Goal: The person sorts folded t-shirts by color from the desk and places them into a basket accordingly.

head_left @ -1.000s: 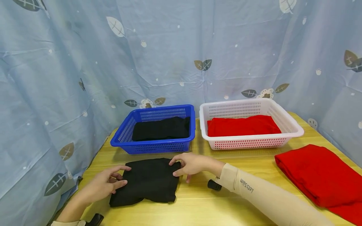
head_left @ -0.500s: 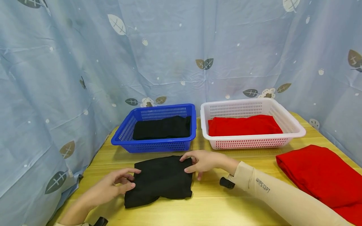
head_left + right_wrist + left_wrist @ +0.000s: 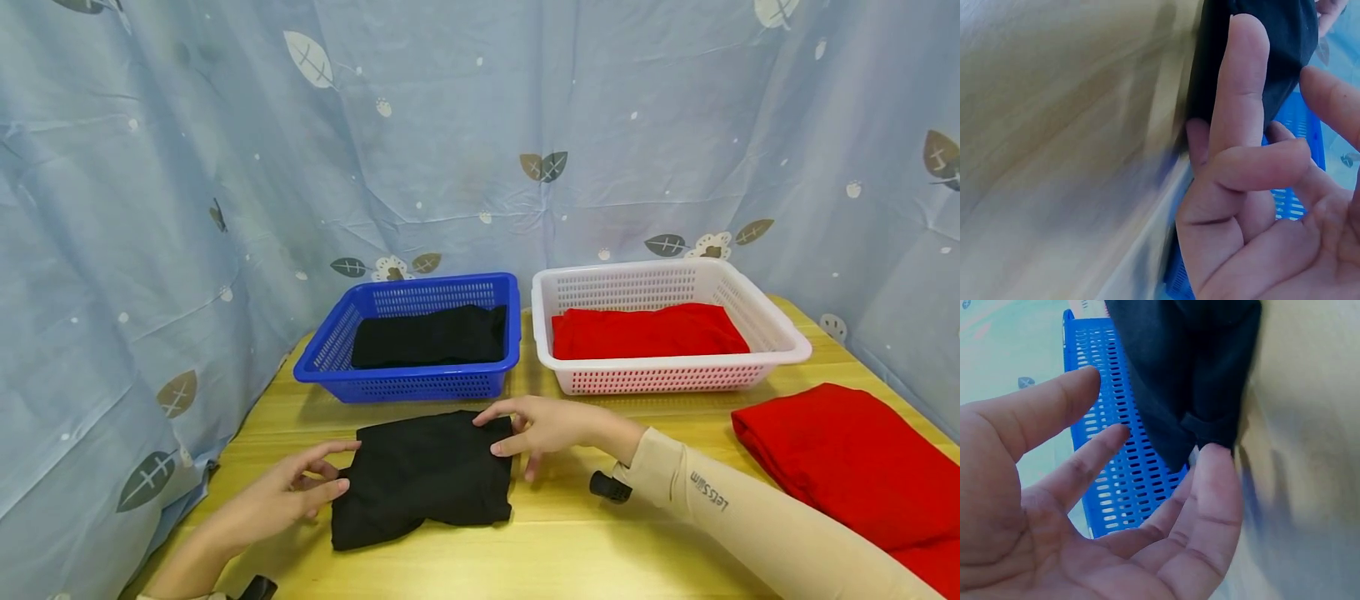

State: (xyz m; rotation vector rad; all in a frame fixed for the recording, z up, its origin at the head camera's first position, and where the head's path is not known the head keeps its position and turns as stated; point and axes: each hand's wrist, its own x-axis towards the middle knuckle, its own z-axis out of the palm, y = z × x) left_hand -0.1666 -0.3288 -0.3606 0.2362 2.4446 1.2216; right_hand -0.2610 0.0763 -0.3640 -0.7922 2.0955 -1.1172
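A folded black garment (image 3: 427, 475) lies on the table in front of the blue basket, its near edge uneven. At its left edge is my left hand (image 3: 288, 492), thumb and fingers spread, fingertips right at the fabric. In the left wrist view, the fingers (image 3: 1219, 487) reach the end of the folded layers while others stand apart from it. My right hand (image 3: 555, 429) is at the right edge, index finger and thumb over the top corner, the other fingers beside it. The right wrist view shows that hand's fingers (image 3: 1241, 94) loosely extended against the black fabric.
Behind, a blue basket (image 3: 420, 383) holds folded black fabric (image 3: 427, 337). Right of it stands a white basket (image 3: 667, 362) with folded red fabric (image 3: 645, 333). A folded red garment (image 3: 847, 467) lies at the table's right side. A blue patterned curtain (image 3: 450, 125) hangs behind.
Both hands and the black garment have shifted right along the table, mostly in the first half second. Since then my left hand has drawn slightly left, toward the garment's edge.
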